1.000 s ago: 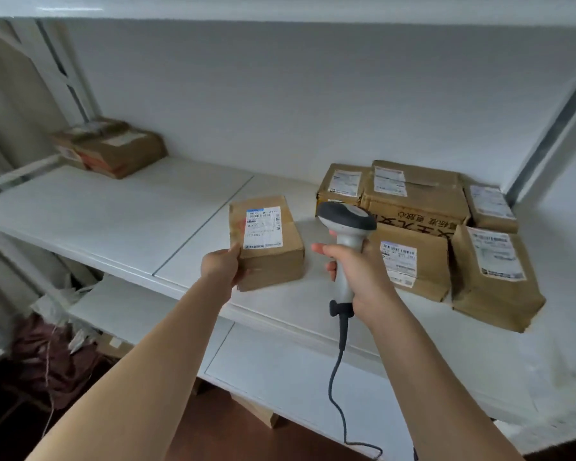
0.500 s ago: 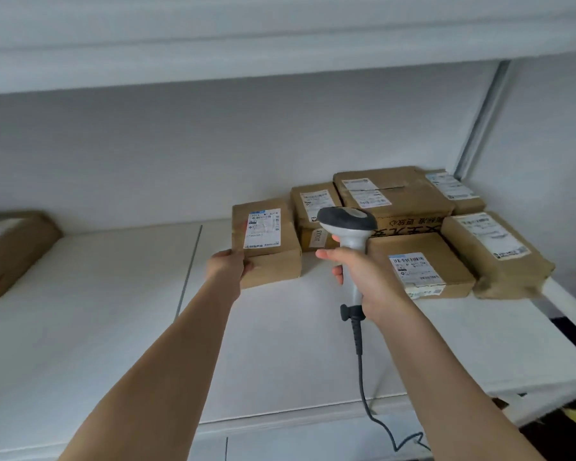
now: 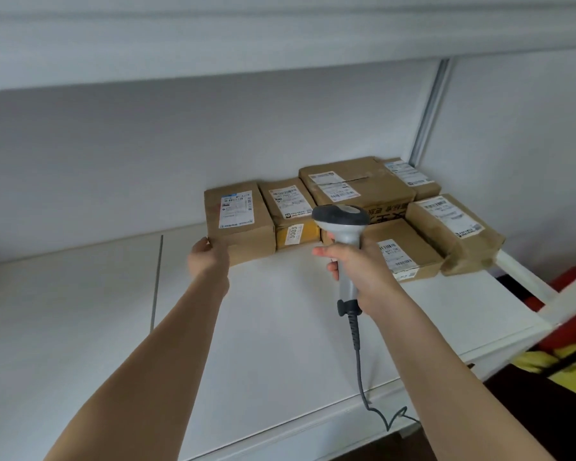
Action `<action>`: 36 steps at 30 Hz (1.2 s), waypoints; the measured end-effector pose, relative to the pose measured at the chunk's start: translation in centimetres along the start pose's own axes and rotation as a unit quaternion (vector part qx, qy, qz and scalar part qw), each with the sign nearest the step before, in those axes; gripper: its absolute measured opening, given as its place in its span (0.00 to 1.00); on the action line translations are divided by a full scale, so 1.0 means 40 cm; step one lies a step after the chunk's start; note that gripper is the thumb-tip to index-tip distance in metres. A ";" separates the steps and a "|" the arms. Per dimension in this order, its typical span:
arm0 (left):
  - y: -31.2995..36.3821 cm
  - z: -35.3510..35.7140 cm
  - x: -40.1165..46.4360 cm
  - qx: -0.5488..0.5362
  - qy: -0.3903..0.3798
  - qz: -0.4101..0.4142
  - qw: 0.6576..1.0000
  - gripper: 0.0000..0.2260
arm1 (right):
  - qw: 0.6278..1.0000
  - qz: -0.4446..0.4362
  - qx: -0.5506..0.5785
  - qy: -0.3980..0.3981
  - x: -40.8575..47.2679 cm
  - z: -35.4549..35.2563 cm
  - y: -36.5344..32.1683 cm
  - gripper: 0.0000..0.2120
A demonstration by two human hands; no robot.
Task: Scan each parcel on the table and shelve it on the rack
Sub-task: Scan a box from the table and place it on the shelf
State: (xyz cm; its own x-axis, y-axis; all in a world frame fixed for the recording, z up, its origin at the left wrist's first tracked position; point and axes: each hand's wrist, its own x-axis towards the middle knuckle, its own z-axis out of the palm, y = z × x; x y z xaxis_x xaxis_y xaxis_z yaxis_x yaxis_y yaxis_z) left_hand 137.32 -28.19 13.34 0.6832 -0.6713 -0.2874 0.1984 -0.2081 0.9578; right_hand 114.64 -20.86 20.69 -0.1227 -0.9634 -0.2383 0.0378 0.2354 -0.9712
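A brown cardboard parcel (image 3: 238, 221) with a white label on top sits on the white rack shelf (image 3: 273, 327), pushed up beside a row of other parcels. My left hand (image 3: 208, 257) touches its near left bottom corner, fingers bent against the box. My right hand (image 3: 356, 271) grips the handle of a grey barcode scanner (image 3: 343, 227), its dark head upright in front of the parcels and its cable hanging down over the shelf edge.
Several labelled brown parcels (image 3: 356, 188) are stacked at the back right of the shelf, one marked 3003 (image 3: 295, 234). A metal upright (image 3: 429, 108) runs up the back right. An upper shelf (image 3: 280, 38) overhangs. Red and yellow things (image 3: 566, 354) lie lower right.
My left hand has pushed the parcel back and right until it sits against the row of other parcels. The view has moved closer and right; the scanner stays upright in my right hand.
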 end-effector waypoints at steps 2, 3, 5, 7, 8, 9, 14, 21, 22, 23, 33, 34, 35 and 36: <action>-0.007 0.003 -0.016 -0.013 0.030 -0.004 0.999 0.21 | 1.000 0.002 0.004 -0.002 -0.005 0.000 0.001 0.09; -0.011 0.007 -0.023 -0.008 0.055 -0.012 0.998 0.21 | 1.000 0.004 0.005 -0.001 -0.008 -0.004 0.001 0.10; -0.022 0.025 -0.046 0.025 0.091 -0.028 0.995 0.17 | 1.000 0.008 0.007 0.003 -0.019 -0.021 0.000 0.10; -0.041 0.059 -0.084 0.022 0.079 -0.021 0.996 0.09 | 1.000 0.014 0.013 0.009 -0.031 -0.050 0.002 0.12; -0.051 0.082 -0.110 0.010 0.055 -0.015 0.998 0.07 | 1.000 0.016 0.015 0.017 -0.038 -0.068 0.005 0.11; -0.064 0.108 -0.137 0.000 0.029 -0.011 1.000 0.09 | 0.999 0.019 0.016 0.029 -0.046 -0.089 0.009 0.09; -0.140 0.241 -0.303 -0.006 -0.110 -0.004 0.994 0.14 | 0.994 0.026 0.011 0.109 -0.096 -0.227 0.052 0.11; -0.212 0.417 -0.592 0.022 -0.253 0.061 0.965 0.13 | 0.984 0.028 0.008 0.177 -0.187 -0.515 0.094 0.09; -0.223 0.444 -0.637 0.037 -0.273 0.079 0.958 0.13 | 0.984 0.016 0.019 0.178 -0.205 -0.562 0.099 0.09; -0.235 0.472 -0.686 0.050 -0.289 0.097 0.951 0.12 | 0.983 0.004 0.029 0.180 -0.225 -0.611 0.103 0.09; -0.415 0.813 -1.381 0.082 -0.457 0.299 0.834 0.10 | 0.953 -0.043 0.090 0.287 -0.472 -1.266 0.148 0.10; -0.436 0.842 -1.458 0.081 -0.479 0.286 0.826 0.11 | 0.940 -0.039 0.100 0.324 -0.503 -1.337 0.153 0.11; -0.457 0.868 -1.530 0.082 -0.498 0.269 0.821 0.12 | 0.925 -0.036 0.115 0.361 -0.532 -1.405 0.156 0.12; -0.479 0.892 -1.593 0.086 -0.514 0.253 0.815 0.12 | 0.908 -0.034 0.132 0.397 -0.558 -1.467 0.161 0.13</action>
State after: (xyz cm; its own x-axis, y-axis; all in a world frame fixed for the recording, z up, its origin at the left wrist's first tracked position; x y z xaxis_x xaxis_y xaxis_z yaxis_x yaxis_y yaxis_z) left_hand 64.92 -6.80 12.99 -0.3194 -0.9255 0.2037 -0.0879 0.2430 0.9660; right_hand 59.44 9.70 19.34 -0.8054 -0.5541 -0.2107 0.2273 0.0395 -0.9730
